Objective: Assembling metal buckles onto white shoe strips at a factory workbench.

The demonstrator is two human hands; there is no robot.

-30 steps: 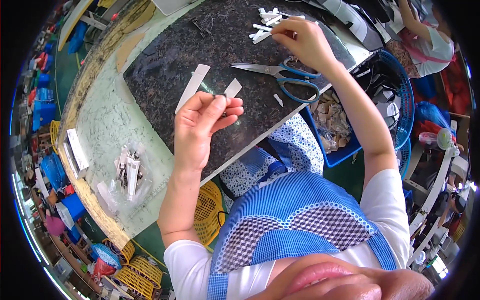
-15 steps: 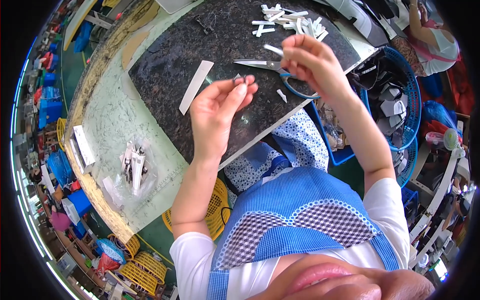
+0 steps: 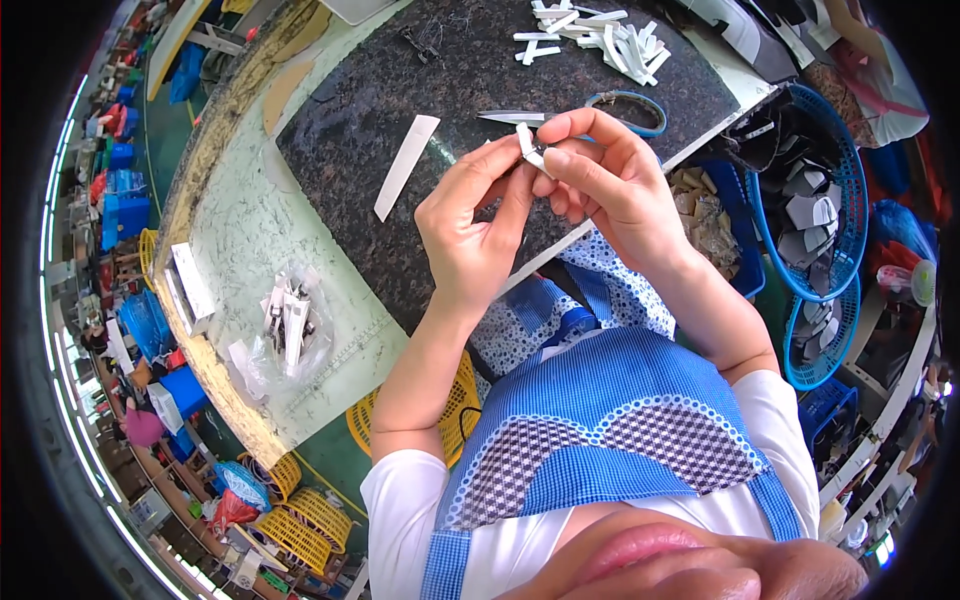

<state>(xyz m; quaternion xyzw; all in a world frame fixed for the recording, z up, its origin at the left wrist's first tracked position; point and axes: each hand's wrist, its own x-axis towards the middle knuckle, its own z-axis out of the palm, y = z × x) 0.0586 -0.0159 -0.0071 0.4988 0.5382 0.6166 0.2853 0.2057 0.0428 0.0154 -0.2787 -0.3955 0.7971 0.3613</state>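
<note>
Above a broad, dark speckled stone-like slab (image 3: 340,150), the bare right hand (image 3: 632,195) and bare left hand (image 3: 468,215) come together, the thumb and forefinger of each closely pinched around one small piece: a narrow, flat white strip (image 3: 524,138) caught between the fingertips. It looks bent into a V, one limb pointing away from the body; a tiny dark bit (image 3: 541,150), too small to make out, sits beside the bend.

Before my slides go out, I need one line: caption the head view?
Both hands hold a small white piece above a dark slab, scissors and a pile of white strips beyond.
</note>
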